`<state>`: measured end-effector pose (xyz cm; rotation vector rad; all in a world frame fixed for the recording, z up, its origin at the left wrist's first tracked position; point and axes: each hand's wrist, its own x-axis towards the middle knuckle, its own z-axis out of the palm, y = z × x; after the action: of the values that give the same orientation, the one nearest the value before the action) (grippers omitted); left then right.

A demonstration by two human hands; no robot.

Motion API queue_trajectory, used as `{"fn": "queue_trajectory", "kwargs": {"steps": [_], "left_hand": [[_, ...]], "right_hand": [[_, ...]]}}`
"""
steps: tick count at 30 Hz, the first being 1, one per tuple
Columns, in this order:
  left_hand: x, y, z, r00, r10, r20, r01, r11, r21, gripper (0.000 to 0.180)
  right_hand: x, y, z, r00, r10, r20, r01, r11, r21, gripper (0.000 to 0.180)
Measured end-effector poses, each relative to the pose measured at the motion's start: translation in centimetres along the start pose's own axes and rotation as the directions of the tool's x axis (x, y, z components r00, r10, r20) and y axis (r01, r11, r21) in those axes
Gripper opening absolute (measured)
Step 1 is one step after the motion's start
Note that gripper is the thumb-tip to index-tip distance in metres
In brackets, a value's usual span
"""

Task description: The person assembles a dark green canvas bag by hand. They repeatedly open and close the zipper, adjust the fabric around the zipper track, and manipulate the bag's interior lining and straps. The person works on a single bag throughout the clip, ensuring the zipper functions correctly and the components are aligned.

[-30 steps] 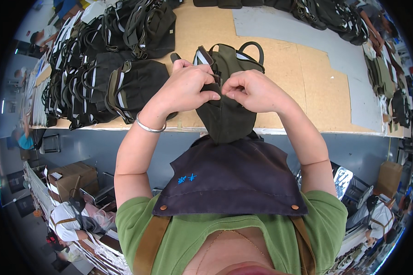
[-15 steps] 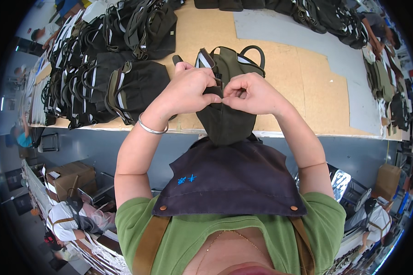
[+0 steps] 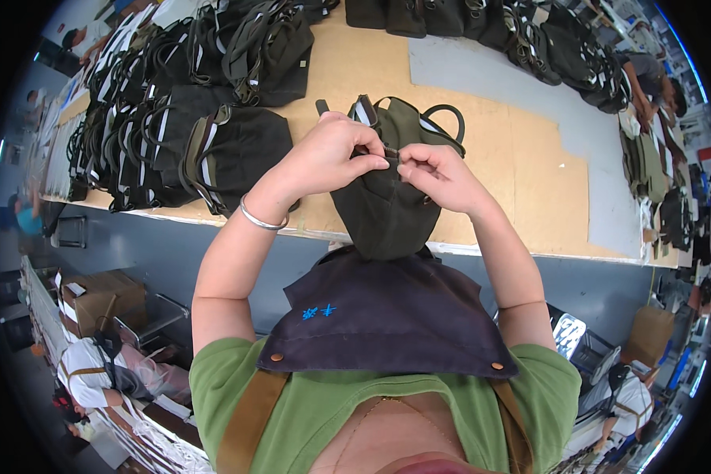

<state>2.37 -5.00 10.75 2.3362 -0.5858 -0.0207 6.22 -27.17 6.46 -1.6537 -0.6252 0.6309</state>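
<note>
In front of me a dark olive bag (image 3: 383,217) stands upright at the table's near edge. It has a black looped handle (image 3: 450,118), and its top gapes, with a pale lining edge showing. My left hand (image 3: 332,154) pinches the bag's upper edge, thumb against fingers, with a silver bangle on the wrist. Close beside it, the fingertips of my right hand (image 3: 442,174) are pinched together at the same edge. Between the two hands runs a short strip of zipper (image 3: 390,150). Whatever small part sits in the right fingertips is hidden.
Many similar dark bags (image 3: 245,150) are heaped along the left of the tan table (image 3: 498,174). More bags (image 3: 561,55) line the far side and right. Other people work around the room. A cardboard box (image 3: 107,300) stands behind me to the left.
The view has shifted slightly. A strip of zipper now shows between my hands, where a dark fold was. My right hand has turned a little, its fingers still pinched at the bag.
</note>
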Motion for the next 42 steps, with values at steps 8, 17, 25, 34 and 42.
{"fn": "queue_trajectory", "kwargs": {"steps": [8,17,25,34,42], "left_hand": [[0.7,0.0,-0.3,0.991,-0.085,0.108,0.083,0.996,0.031,0.014],[0.3,-0.2,-0.7,0.996,-0.007,0.09,0.007,1.0,0.005,0.014],[0.4,0.0,-0.8,0.994,-0.03,0.104,0.025,0.999,0.047,0.014],[0.3,0.5,-0.4,0.995,-0.066,0.078,0.061,0.996,0.059,0.014],[0.1,1.3,0.0,0.99,-0.138,0.036,0.133,0.985,0.106,0.011]], "right_hand": [[-0.1,-1.2,-0.2,0.999,-0.019,0.051,0.027,0.987,-0.156,0.018],[-0.1,-1.1,-0.5,0.993,-0.078,0.083,0.09,0.986,-0.141,0.018],[0.0,-1.7,-0.2,0.991,-0.111,0.069,0.124,0.965,-0.232,0.017],[-0.4,-2.0,0.3,0.983,-0.177,0.042,0.182,0.945,-0.273,0.017],[-0.3,-2.3,0.4,0.971,-0.234,0.047,0.237,0.918,-0.319,0.012]]}}
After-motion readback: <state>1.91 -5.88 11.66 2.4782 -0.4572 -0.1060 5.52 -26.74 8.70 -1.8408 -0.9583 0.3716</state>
